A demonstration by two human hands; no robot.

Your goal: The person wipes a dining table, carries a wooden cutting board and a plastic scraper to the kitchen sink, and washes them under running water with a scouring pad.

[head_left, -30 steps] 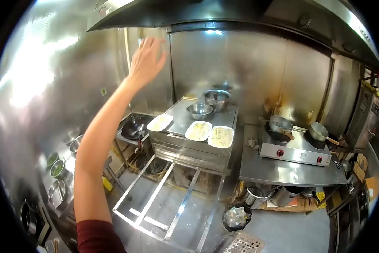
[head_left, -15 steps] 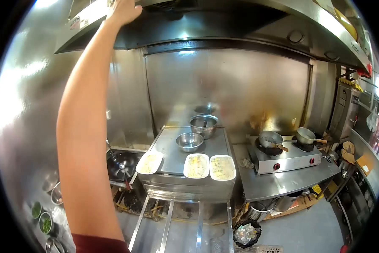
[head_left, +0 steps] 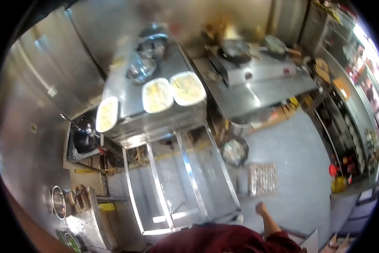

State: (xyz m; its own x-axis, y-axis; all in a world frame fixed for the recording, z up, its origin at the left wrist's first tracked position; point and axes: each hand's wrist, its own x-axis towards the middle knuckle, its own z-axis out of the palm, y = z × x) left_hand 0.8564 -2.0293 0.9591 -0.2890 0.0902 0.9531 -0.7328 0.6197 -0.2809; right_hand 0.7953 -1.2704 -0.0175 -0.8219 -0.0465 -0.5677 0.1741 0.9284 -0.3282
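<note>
My right hand [head_left: 262, 208] hangs low beside my dark red top, over the grey floor. Its fingers look loosely curled, with nothing visible in them. The nearest thing to it is a perforated mat [head_left: 263, 179] on the floor. My left forearm [head_left: 31, 225] crosses the lower left edge, and the hand itself is out of view. Three white trays of pale yellow food, a left one [head_left: 107, 114], a middle one [head_left: 157, 95] and a right one [head_left: 188, 88], stand along the front of the steel oven top [head_left: 128, 95]. Behind them is a steel bowl [head_left: 141, 68].
A metal frame [head_left: 155, 185] extends from the oven across the floor. A lined bin [head_left: 235, 152] stands right of it. Pans sit on a two-burner stove [head_left: 261, 74]. At left are a wok [head_left: 84, 139] and a side table [head_left: 98, 223] with bowls. Shelving lines the right.
The view has tilted down and turned. My raised left hand has gone out of view, its forearm now at the lower left edge. My right hand has come into view at the bottom.
</note>
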